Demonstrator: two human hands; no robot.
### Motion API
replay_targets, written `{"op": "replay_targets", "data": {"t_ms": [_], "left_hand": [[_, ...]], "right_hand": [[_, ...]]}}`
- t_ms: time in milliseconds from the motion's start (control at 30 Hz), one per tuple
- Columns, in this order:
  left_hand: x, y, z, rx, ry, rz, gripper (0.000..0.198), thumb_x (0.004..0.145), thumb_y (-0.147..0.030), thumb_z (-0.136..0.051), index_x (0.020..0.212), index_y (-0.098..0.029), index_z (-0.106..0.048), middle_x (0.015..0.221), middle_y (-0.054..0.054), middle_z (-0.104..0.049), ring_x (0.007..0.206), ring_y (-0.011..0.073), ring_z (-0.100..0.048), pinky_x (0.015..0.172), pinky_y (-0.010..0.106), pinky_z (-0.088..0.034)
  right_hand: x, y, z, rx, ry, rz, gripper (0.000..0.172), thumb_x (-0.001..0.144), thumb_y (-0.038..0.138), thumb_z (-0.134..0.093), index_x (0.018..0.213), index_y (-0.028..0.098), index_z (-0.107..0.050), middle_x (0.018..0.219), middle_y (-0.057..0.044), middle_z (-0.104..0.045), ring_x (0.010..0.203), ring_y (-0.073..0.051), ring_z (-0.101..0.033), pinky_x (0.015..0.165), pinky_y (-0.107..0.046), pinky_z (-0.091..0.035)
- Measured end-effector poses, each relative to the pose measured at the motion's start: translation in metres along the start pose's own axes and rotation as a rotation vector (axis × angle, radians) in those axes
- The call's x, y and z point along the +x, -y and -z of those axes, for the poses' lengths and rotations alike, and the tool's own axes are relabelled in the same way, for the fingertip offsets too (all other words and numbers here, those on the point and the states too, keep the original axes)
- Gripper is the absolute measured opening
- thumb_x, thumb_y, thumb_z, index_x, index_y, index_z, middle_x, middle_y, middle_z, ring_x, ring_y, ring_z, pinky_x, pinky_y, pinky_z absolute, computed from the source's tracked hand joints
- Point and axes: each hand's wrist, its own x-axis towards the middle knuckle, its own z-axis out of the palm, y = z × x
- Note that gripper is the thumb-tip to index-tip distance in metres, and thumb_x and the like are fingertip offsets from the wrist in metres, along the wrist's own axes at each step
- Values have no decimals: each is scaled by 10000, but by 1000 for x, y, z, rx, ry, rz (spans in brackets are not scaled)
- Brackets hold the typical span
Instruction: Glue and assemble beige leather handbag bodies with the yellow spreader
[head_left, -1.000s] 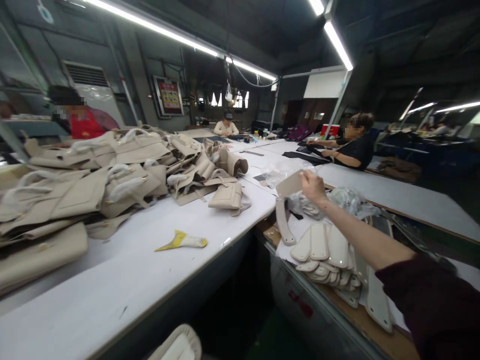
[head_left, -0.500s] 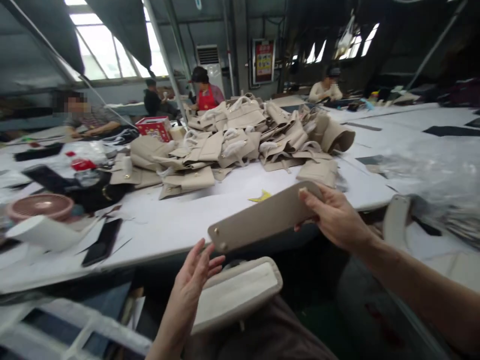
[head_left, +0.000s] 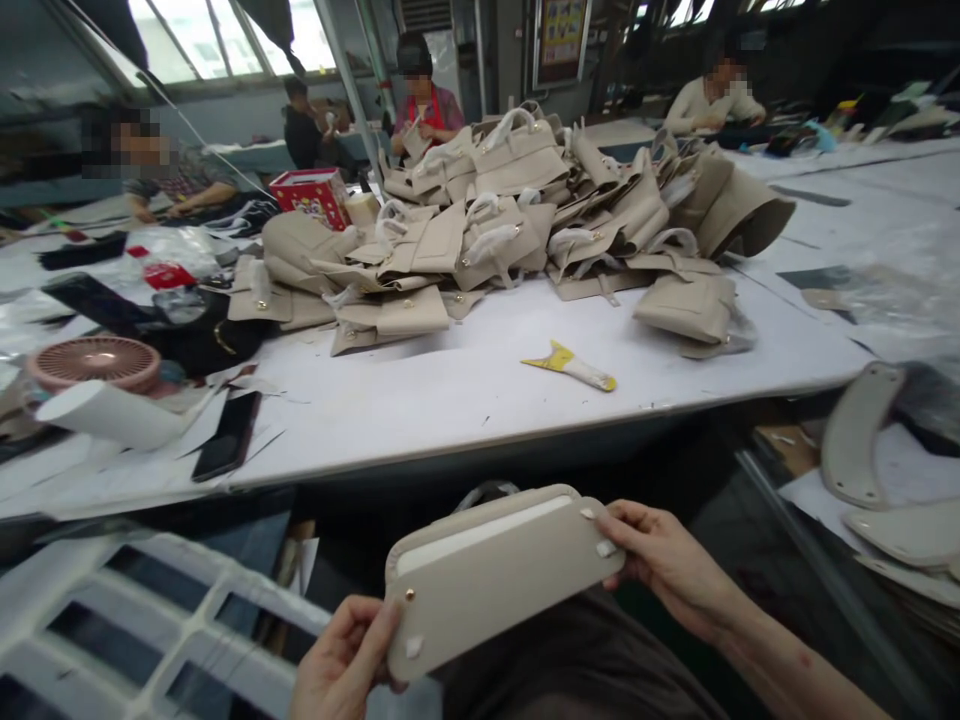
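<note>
At seven o'clock the left hand (head_left: 341,665) pinches the near end of a flat beige leather panel with small brass studs (head_left: 499,585). The panel lies against the rim of a beige bag body with a white lining (head_left: 480,520) on the lap. At five o'clock the right hand (head_left: 664,560) grips its far end. The panel looks aligned but not yet fixed; the heap of finished beige handbags (head_left: 525,215) sits at twelve.

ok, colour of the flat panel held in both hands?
Beige panel with small gold studs, held between left hand and right hand; head view.
</note>
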Motion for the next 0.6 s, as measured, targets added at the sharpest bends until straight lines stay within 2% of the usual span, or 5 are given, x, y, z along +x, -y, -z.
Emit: {"op": "replay_targets", "data": {"t_ms": [67, 133, 233, 400, 600], "left_hand": [[6, 1, 0, 55, -21, -44, 512, 583, -617, -800, 688, -155, -608, 551, -14, -545, 466, 99, -430, 424, 194, -359], [12, 1, 0, 116, -34, -63, 509, 618, -628, -774, 689, -151, -610, 505, -34, -471, 454, 84, -358, 416, 184, -290], [21, 1, 1, 151, -44, -61, 525, 628, -649, -754, 679, -146, -611, 502, -46, -406, 467, 80, -293, 418, 192, -214], [35, 2, 4, 91, -14, 37, 519, 617, -630, -769, 681, -145, -595, 574, -24, -491, 521, 85, -345, 465, 179, -236], [44, 7, 8, 63, 23, 113, 510, 637, -604, -773, 700, -133, -589, 579, -27, -473, 533, 69, -304, 475, 160, -191]], "right_hand": [[6, 2, 0, -133, -50, 31, 440, 706, 564, -770, 743, 139, -661, 692, -9, -532, 581, -116, -499, 442, -217, -491], [12, 6, -1, -296, -106, 69, 489, 686, 610, -756, 662, 140, -625, 605, 10, -494, 488, -84, -436, 369, -178, -368], [22, 9, -3, -422, -156, 76, 538, 674, 658, -730, 597, 154, -557, 519, 37, -430, 423, -58, -363, 360, -173, -244], [33, 5, -5, -405, -167, 11, 551, 645, 675, -736, 591, 174, -514, 500, 50, -397, 411, -59, -328, 384, -193, -191], [40, -2, -3, -385, -188, -41, 551, 622, 672, -757, 622, 182, -504, 525, 49, -416, 413, -63, -335, 384, -195, -189]]}}
